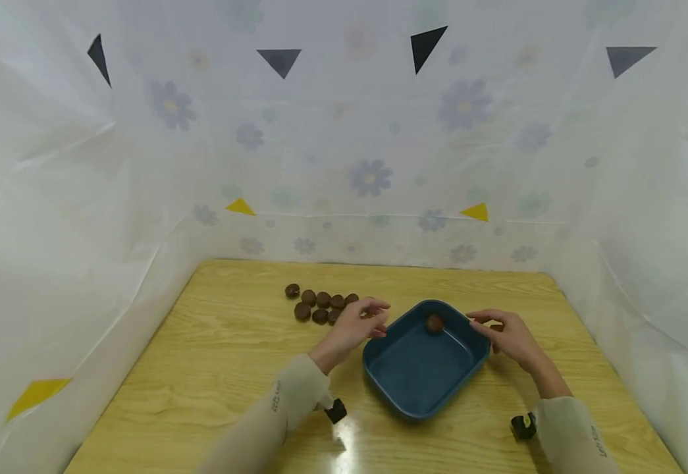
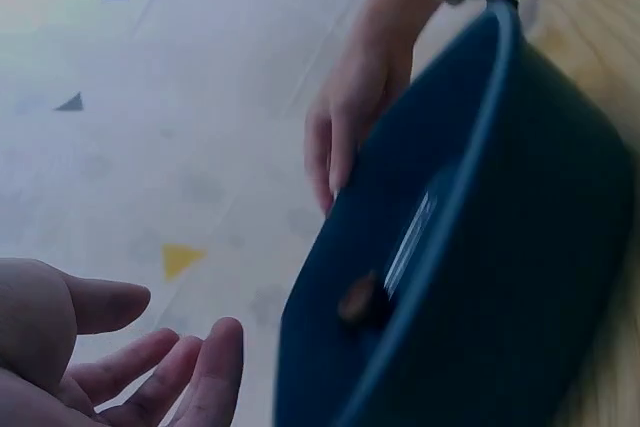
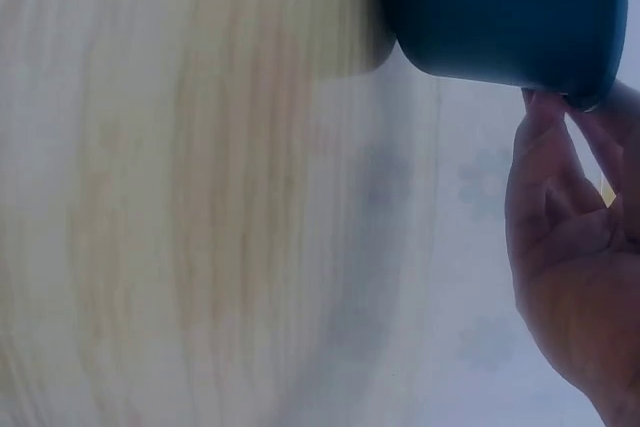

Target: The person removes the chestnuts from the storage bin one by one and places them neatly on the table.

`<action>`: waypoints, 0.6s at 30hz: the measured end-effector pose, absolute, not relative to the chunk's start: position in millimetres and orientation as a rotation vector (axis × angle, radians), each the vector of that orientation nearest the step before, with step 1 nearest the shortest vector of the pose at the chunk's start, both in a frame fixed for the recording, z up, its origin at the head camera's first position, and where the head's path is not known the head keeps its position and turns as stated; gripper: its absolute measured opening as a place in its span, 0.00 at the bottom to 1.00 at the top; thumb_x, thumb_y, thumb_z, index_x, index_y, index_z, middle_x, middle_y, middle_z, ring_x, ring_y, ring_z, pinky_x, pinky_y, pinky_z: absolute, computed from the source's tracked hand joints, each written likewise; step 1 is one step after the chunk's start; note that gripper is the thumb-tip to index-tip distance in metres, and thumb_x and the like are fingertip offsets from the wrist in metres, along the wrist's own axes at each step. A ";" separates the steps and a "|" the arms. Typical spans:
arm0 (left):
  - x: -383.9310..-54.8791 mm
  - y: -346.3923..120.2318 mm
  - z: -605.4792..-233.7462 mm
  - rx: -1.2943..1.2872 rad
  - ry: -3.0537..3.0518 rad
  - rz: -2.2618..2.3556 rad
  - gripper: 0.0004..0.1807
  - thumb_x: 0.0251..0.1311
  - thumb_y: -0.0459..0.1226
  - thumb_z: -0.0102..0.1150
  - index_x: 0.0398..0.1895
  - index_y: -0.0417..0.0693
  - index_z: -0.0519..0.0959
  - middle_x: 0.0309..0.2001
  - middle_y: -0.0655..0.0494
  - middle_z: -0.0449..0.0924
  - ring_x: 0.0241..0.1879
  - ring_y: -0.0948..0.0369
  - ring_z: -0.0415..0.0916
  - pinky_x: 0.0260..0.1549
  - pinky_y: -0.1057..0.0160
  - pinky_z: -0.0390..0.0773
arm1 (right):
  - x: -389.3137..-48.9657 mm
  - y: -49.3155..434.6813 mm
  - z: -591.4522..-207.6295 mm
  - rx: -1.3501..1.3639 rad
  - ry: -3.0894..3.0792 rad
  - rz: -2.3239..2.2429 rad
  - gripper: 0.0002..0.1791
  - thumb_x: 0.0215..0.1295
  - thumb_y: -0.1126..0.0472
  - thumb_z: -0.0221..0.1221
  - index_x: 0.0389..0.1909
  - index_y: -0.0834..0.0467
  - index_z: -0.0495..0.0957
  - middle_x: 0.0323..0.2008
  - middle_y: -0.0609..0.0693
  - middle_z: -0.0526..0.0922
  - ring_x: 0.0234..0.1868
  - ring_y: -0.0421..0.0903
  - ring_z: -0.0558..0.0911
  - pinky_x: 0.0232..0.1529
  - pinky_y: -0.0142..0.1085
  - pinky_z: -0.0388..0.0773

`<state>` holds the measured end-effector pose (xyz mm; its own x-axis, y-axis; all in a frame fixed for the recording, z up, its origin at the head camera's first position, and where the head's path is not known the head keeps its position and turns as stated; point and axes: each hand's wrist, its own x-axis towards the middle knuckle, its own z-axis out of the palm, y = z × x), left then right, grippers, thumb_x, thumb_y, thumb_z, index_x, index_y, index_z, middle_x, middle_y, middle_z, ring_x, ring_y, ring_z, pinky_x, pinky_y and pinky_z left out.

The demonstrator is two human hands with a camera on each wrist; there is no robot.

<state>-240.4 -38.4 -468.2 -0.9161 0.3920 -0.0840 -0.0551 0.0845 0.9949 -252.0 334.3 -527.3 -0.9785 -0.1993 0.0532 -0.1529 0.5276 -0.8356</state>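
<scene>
A dark blue rectangular dish stands on the table, with one brown chestnut inside near its far end. My right hand is at the dish's right corner; in the right wrist view its thumb and fingers pinch the rim. Just off the dish's left rim is my left hand, its fingers relaxed. The left wrist view shows a gap between that hand's thumb and fingers, with nothing held. Several dark brown chestnuts lie behind the left hand, which partly hides some of them.
The wooden table is enclosed by white flowered sheeting at the back and sides. Black, grey and yellow triangles mark the sheeting. A small black wrist mount sits under the left sleeve, another mount beside the right.
</scene>
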 end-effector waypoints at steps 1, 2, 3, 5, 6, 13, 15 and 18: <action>-240.6 -28.4 -469.6 0.339 2.002 1.901 0.19 0.78 0.38 0.56 0.67 0.43 0.76 0.56 0.43 0.76 0.51 0.44 0.83 0.56 0.47 0.85 | -252.3 334.2 -527.4 -0.314 2.688 -1.479 0.24 0.78 0.49 0.59 0.65 0.60 0.79 0.56 0.65 0.80 0.19 0.51 0.75 0.20 0.45 0.80; -241.1 -18.2 -470.9 0.330 1.969 1.909 0.19 0.77 0.38 0.56 0.67 0.42 0.76 0.56 0.43 0.76 0.52 0.43 0.83 0.57 0.47 0.85 | -252.4 334.0 -527.0 -0.312 2.673 -1.488 0.23 0.78 0.49 0.59 0.64 0.60 0.80 0.55 0.64 0.81 0.19 0.52 0.75 0.20 0.46 0.80; -241.9 -8.7 -472.8 0.317 1.930 1.911 0.20 0.77 0.38 0.56 0.67 0.41 0.75 0.56 0.42 0.77 0.52 0.43 0.82 0.57 0.46 0.85 | -252.6 334.1 -526.6 -0.325 2.661 -1.489 0.23 0.78 0.50 0.59 0.65 0.60 0.80 0.55 0.64 0.81 0.19 0.53 0.75 0.21 0.46 0.81; -243.0 9.3 -476.4 0.282 1.858 1.910 0.21 0.77 0.37 0.57 0.68 0.39 0.74 0.59 0.41 0.77 0.55 0.41 0.81 0.59 0.46 0.84 | -251.6 334.9 -525.3 -0.348 2.638 -1.494 0.23 0.78 0.52 0.59 0.65 0.61 0.79 0.54 0.65 0.80 0.20 0.56 0.75 0.21 0.47 0.81; -243.4 17.2 -478.2 0.263 1.835 1.898 0.22 0.77 0.37 0.56 0.68 0.38 0.73 0.60 0.40 0.77 0.57 0.41 0.80 0.59 0.46 0.83 | -251.3 335.1 -524.7 -0.347 2.626 -1.502 0.23 0.77 0.52 0.60 0.65 0.61 0.79 0.53 0.64 0.80 0.20 0.56 0.75 0.22 0.47 0.81; -250.0 51.5 -488.5 0.060 1.770 1.861 0.24 0.75 0.39 0.59 0.69 0.40 0.72 0.59 0.46 0.78 0.62 0.41 0.77 0.58 0.48 0.84 | -251.2 335.9 -521.9 -0.348 2.576 -1.497 0.23 0.76 0.54 0.62 0.65 0.62 0.79 0.49 0.60 0.83 0.21 0.54 0.76 0.23 0.48 0.82; -253.2 58.2 -490.9 0.005 1.790 1.855 0.25 0.74 0.39 0.60 0.70 0.40 0.71 0.59 0.46 0.79 0.61 0.41 0.79 0.56 0.48 0.85 | -251.5 336.4 -522.0 -0.357 2.573 -1.482 0.24 0.76 0.54 0.62 0.65 0.63 0.79 0.49 0.60 0.83 0.21 0.55 0.76 0.24 0.48 0.82; -257.4 67.8 -494.6 -0.053 1.830 1.838 0.28 0.73 0.39 0.61 0.72 0.39 0.69 0.61 0.44 0.79 0.59 0.43 0.80 0.54 0.49 0.86 | -252.2 337.0 -522.8 -0.347 2.566 -1.479 0.23 0.75 0.53 0.62 0.64 0.62 0.80 0.50 0.60 0.83 0.21 0.54 0.77 0.24 0.49 0.83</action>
